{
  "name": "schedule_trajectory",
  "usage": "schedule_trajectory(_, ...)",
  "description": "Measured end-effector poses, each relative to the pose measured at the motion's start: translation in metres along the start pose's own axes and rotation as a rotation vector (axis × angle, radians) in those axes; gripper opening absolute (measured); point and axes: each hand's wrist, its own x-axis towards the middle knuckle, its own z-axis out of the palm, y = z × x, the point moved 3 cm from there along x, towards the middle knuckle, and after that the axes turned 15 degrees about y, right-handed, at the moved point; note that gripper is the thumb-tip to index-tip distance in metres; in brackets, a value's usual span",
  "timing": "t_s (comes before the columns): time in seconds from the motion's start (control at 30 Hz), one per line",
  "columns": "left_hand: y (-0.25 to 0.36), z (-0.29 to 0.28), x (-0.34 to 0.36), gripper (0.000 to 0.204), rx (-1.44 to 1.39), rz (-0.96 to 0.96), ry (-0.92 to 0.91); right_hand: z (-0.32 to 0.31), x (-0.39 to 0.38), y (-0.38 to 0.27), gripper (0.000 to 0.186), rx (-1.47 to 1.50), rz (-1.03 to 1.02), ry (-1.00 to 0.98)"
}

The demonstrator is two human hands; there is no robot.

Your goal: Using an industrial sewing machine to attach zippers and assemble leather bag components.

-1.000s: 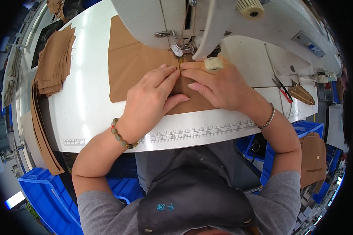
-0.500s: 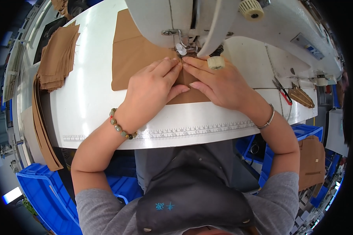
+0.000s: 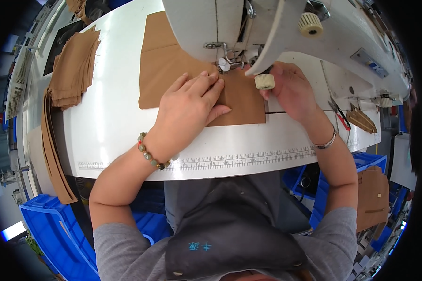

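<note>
A brown fabric piece (image 3: 162, 61) lies on the white table under the head of a sewing machine (image 3: 197, 28). My left hand (image 3: 190, 103) rests flat on the fabric, its fingers stretched out just in front of the presser foot (image 3: 224, 64). Off the cloth, my right hand (image 3: 293, 91) is raised beside the machine head, next to a cream ribbed knob (image 3: 264, 81). The knob and the machine hide most of its fingers, so its grip does not show. The fabric's right part lies uncovered between the hands.
Stacked brown fabric pieces (image 3: 75, 70) lie at the left, with long brown strips (image 3: 54, 154) hanging over the edge. Red-handled scissors (image 3: 341, 114) and a brown pointed piece (image 3: 362, 121) lie at the right. A ruler strip (image 3: 248, 158) runs along the front edge. Blue bins (image 3: 56, 234) stand below.
My right hand has lifted off the fabric and moved right, up beside the knob. My left hand stays on the cloth. The whole view has shifted slightly.
</note>
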Motion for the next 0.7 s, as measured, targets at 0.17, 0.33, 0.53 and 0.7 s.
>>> schedule_trajectory(0.17, 0.002, -0.001, -0.003, 0.056, 0.006, -0.006, -0.022, 0.025, -0.021, 0.004, 0.027, -1.096, -0.936, 0.048)
schedule_trajectory(0.33, 0.002, 0.0, -0.002, 0.057, 0.018, -0.017, -0.044, 0.036, -0.026, 0.018, 0.034, -1.327, -0.961, 0.015)
schedule_trajectory(0.53, 0.001, 0.002, 0.001, 0.056, 0.036, -0.025, -0.044, 0.035, -0.023, 0.019, 0.033, -1.327, -1.023, 0.053)
schedule_trajectory(0.7, -0.001, 0.004, 0.001, 0.055, 0.048, -0.018, -0.026, 0.035, -0.023, 0.02, 0.033, -1.329, -1.02, 0.054)
